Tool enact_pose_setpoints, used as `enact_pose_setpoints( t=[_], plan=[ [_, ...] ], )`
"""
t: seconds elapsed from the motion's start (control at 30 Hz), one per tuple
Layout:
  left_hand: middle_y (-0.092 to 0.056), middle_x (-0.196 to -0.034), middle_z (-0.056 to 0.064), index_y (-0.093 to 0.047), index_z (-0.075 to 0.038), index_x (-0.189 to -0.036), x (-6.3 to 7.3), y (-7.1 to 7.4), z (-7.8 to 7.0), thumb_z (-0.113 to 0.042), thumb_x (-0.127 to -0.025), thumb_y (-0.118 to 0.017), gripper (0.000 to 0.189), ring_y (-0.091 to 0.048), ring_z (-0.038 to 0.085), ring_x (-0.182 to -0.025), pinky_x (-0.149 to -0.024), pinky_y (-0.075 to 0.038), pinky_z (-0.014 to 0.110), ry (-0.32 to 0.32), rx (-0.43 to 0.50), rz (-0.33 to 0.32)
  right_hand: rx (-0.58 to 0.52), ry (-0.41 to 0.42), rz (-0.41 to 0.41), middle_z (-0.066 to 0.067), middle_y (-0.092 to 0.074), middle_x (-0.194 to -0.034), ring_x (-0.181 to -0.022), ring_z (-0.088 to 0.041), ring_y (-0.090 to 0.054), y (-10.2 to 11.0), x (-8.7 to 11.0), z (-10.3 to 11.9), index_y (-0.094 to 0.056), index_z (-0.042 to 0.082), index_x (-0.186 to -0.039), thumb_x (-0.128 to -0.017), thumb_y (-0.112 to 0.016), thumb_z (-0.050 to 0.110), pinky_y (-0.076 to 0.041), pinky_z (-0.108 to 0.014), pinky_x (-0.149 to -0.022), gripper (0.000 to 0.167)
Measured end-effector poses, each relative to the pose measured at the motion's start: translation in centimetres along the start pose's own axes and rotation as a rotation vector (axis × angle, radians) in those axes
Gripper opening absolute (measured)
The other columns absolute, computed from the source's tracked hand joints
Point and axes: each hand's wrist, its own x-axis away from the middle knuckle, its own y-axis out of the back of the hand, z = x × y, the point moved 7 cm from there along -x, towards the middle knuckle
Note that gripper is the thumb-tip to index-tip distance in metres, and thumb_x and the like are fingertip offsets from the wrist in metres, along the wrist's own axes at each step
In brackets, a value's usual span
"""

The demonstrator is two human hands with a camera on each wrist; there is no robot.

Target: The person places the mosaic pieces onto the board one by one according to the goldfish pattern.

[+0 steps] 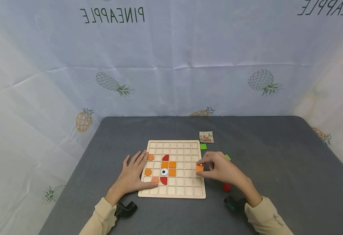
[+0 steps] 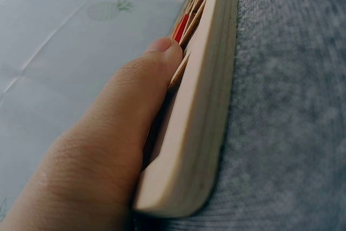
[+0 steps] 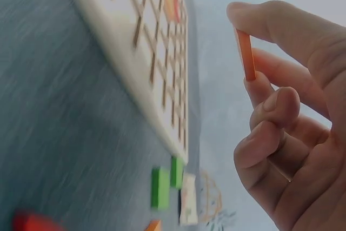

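Observation:
A wooden grid board (image 1: pixel 186 191) lies on the table. My left hand (image 1: pixel 132 174) rests on its left edge with fingers spread, the thumb along the lower left cells. Above the board's right edge, my right hand (image 1: pixel 219 167) pinches an orange square tile (image 1: pixel 199 168) between thumb and fingertip; the right wrist view shows this tile (image 3: pixel 246 55) edge-on, off the board. Set in the cells are orange squares (image 1: pixel 172 172), red quarter-round tiles (image 1: pixel 163 180), orange discs (image 1: pixel 148 172) and a white disc with a black centre (image 1: pixel 164 172). My left hand partly covers the cells at the left.
A small pattern card (image 1: pixel 206 137) lies beyond the board's upper right corner. Green tiles (image 1: pixel 203 147) and a red piece (image 1: pixel 226 187) lie to the right of the board, with another orange piece (image 3: pixel 153 225) near the green ones. The dark grey table (image 1: pixel 277 156) meets a pineapple-print curtain behind.

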Motion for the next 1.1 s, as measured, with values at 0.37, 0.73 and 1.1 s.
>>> enact_pose_setpoints(
  t=[0.37, 0.73, 1.1],
  plan=[
    [-0.036, -0.177, 0.020, -0.035, -0.003, -0.169, 0.1, 0.0, -0.1, -0.095, -0.079, -0.061, 0.131, -0.032, 0.047, -0.163, -0.124, -0.015, 0.081, -0.011, -0.013, -0.014, -0.008, 0.088, 0.009, -0.007, -0.074, -0.088, -0.062, 0.006, -0.043, -3.2, -3.4, 2.7, -0.085, 0.001, -0.107, -0.088, -0.090, 0.015, -0.044, -0.017, -0.058, 0.024],
    [-0.034, -0.178, 0.020, -0.033, -0.003, -0.170, 0.0, 0.2, -0.1, -0.097, -0.079, -0.060, 0.133, -0.029, 0.047, -0.164, -0.125, -0.012, 0.081, -0.004, 0.006, 0.001, -0.015, 0.061, 0.039, -0.006, -0.079, -0.092, -0.069, 0.000, -0.051, -7.0, -4.6, 3.1, -0.087, 0.004, -0.103, -0.085, -0.093, 0.013, -0.045, -0.016, -0.063, 0.021],
    [-0.035, -0.177, 0.018, -0.033, -0.004, -0.170, 0.0, 0.0, 0.0, -0.095, -0.079, -0.061, 0.132, -0.030, 0.047, -0.164, -0.125, -0.012, 0.080, -0.007, -0.003, -0.002, -0.047, 0.046, 0.051, -0.006, -0.079, -0.093, -0.074, -0.002, -0.054, -8.5, -4.6, 2.7, -0.086, 0.002, -0.106, -0.086, -0.091, 0.011, -0.046, -0.016, -0.067, 0.022]
  ],
)
